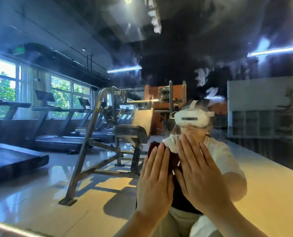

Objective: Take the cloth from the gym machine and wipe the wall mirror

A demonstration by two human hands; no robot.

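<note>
Head view: both flat hands [178, 178] press cloth [174, 159] against mirror [210, 40].

Dark red cloth [174, 161] mostly hidden beneath the fingers [159, 156] of both flat hands; forearms cut off at the bottom edge; mirror [210, 40] above smeared, blurry.

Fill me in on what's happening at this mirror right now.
A person stands close to the wall mirror, with both hands flat against it. The left hand and right hand have straight fingers and press a dark reddish cloth against the glass, so the cloth is already off the gym machine. Cloudy smears still show higher up on the mirror. Treadmills and a weight bench show in the reflection.
</note>
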